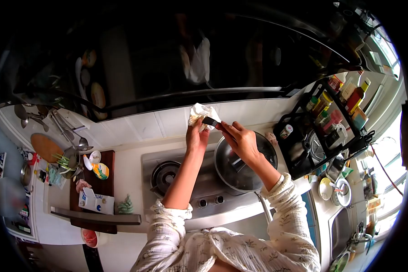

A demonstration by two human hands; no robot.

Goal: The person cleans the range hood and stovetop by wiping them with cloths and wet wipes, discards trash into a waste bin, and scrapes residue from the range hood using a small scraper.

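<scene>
My left hand is closed around a crumpled white paper towel or cloth, held up above the back of the stove. My right hand grips a dark tool with a flat, squarish end. That end presses against or lies just in front of the white wad; its exact kind I cannot make out. Beneath my right forearm a wide pan with a glass lid stands on the right burner. The left burner has a bare pan support beside my left forearm.
A glossy black range hood overhangs the stove. On the left, a dark wooden board carries a spray bottle and a white box. A black rack with bottles stands right; beyond it is a sink.
</scene>
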